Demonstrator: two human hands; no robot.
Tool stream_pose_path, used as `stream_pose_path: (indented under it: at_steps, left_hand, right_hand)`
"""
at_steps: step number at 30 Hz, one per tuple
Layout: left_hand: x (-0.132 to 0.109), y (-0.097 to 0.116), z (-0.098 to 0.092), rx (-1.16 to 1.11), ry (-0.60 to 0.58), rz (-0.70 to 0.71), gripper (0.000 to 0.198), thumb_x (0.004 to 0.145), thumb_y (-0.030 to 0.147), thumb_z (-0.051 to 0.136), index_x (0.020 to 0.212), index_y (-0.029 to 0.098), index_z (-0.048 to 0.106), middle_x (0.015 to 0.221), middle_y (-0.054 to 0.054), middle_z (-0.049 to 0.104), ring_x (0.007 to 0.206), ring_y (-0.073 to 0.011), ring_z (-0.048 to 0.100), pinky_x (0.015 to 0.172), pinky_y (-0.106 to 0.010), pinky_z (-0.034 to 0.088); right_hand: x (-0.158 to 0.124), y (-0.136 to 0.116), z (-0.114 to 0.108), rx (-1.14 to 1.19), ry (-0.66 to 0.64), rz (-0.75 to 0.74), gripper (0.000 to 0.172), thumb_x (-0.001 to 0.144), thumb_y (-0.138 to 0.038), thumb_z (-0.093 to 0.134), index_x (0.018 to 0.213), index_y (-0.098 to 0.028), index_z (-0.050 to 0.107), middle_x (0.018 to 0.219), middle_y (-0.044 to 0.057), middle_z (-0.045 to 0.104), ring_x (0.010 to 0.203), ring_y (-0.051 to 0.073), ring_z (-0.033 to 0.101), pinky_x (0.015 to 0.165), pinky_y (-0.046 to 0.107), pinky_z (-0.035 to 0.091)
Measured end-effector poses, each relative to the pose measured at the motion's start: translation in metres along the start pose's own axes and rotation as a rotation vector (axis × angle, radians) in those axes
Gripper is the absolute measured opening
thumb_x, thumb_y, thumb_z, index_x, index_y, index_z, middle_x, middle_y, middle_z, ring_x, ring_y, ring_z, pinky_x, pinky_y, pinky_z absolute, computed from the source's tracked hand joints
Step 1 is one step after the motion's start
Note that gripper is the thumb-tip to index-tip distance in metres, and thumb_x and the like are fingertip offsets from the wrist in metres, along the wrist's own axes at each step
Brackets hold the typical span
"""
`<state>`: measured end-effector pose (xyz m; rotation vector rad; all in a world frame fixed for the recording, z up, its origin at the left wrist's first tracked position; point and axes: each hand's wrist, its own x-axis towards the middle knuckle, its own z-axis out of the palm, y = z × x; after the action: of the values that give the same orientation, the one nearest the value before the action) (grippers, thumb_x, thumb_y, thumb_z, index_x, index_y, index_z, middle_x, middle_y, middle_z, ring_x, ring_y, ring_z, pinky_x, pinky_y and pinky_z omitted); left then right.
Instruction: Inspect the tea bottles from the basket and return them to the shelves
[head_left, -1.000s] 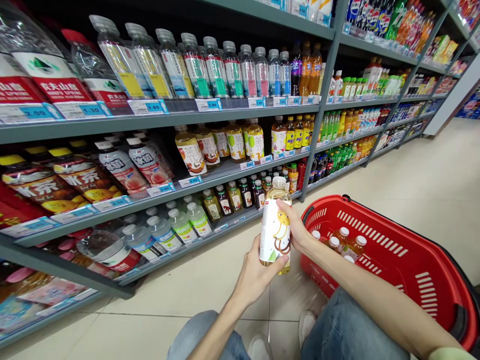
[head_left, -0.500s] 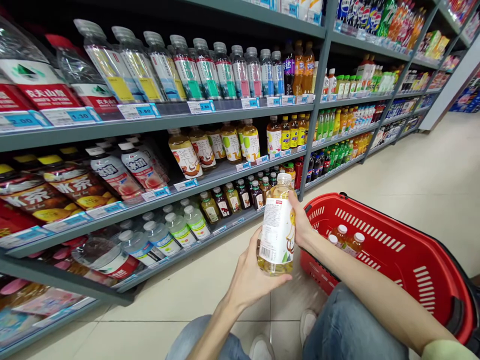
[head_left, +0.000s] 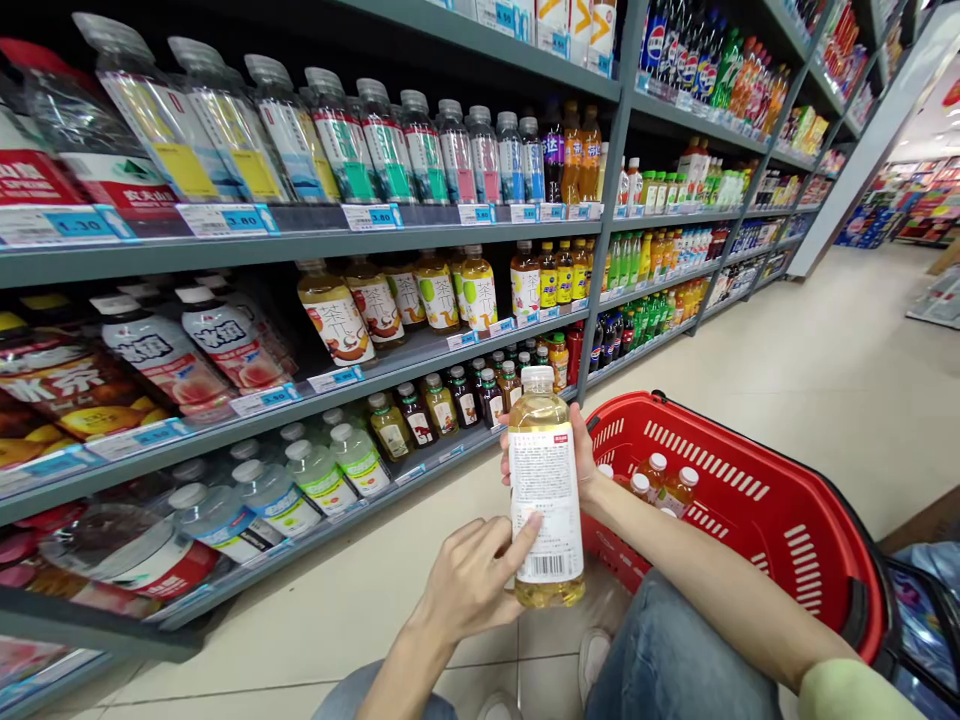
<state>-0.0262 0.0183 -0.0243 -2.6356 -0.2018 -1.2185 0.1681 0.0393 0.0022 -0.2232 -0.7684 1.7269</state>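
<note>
Just left of the large red, slotted plastic basket [head_left: 765, 525], holding 1 clear bottle [head_left: 546, 500] of pale yellow liquid, white-labelled, long axis near upright. Gripping it around the back with the right hand [head_left: 587, 462], from the basket side. Pointing with the left hand [head_left: 459, 578] from the side away from the basket, index fingertip at the label, grasping nothing.

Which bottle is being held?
The pale yellow bottle with its barcode facing us: the right hand grips it; others are on shelves or in the red basket.
</note>
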Motion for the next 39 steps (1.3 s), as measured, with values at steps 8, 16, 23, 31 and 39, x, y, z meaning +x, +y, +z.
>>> stream_pose_path:
  at_steps: [8, 16, 23, 31, 39]
  left_hand:
    - [-0.0002, -0.0015, -0.0016, 0.048, -0.048, 0.056, 0.049, 0.091, 0.027, 0.055, 0.138, 0.015, 0.048, 0.071, -0.001, 0.049, 0.058, -0.0183, 0.043, 0.054, -0.030, 0.034]
    - [-0.0014, -0.0010, -0.0024, 0.046, -0.031, 0.060, 0.051, 0.088, 0.024, 0.057, 0.138, 0.015, 0.049, 0.071, 0.000, 0.047, 0.058, -0.0182, 0.042, 0.054, -0.030, 0.033]
    - [-0.0013, -0.0006, -0.0027, 0.059, -0.031, 0.052, 0.052, 0.086, 0.021, 0.056, 0.137, 0.015, 0.049, 0.070, 0.000, 0.048, 0.058, -0.0167, 0.044, 0.055, -0.029, 0.034]
    - [-0.0005, -0.0021, -0.0041, 0.078, -0.037, 0.059, 0.046, 0.091, 0.026, 0.053, 0.136, 0.015, 0.049, 0.071, -0.001, 0.051, 0.058, -0.0173, 0.047, 0.055, -0.030, 0.034]
    - [0.0012, -0.0007, -0.0046, 0.084, -0.015, 0.047, 0.042, 0.091, 0.024, 0.053, 0.132, 0.014, 0.050, 0.069, 0.000, 0.050, 0.057, -0.0172, 0.048, 0.054, -0.030, 0.033]
  right_hand:
    - [0.0002, 0.0001, -0.0020, -0.021, 0.000, 0.012, 0.085, 0.075, -0.088, 0.051, 0.120, -0.016, 0.058, 0.095, 0.009, 0.070, 0.077, 0.024, 0.068, 0.067, 0.039, 0.058]
    - [0.0011, 0.0012, -0.0041, -0.014, -0.048, 0.003, 0.081, 0.070, -0.083, 0.062, 0.117, -0.017, 0.059, 0.096, 0.008, 0.069, 0.079, 0.025, 0.069, 0.069, 0.039, 0.059]
    - [0.0001, 0.0012, -0.0048, -0.036, 0.007, 0.015, 0.080, 0.074, -0.085, 0.056, 0.115, -0.017, 0.058, 0.096, 0.010, 0.071, 0.078, 0.025, 0.068, 0.067, 0.039, 0.058]
    - [-0.0016, 0.0006, 0.0020, -0.021, 0.030, 0.021, 0.080, 0.073, -0.085, 0.057, 0.113, -0.016, 0.060, 0.096, 0.010, 0.071, 0.078, 0.025, 0.069, 0.065, 0.038, 0.058]
    - [-0.0033, -0.0017, 0.0025, -0.059, 0.011, 0.102, 0.089, 0.069, -0.090, 0.056, 0.105, -0.009, 0.063, 0.087, 0.014, 0.073, 0.076, 0.023, 0.069, 0.071, 0.034, 0.056]
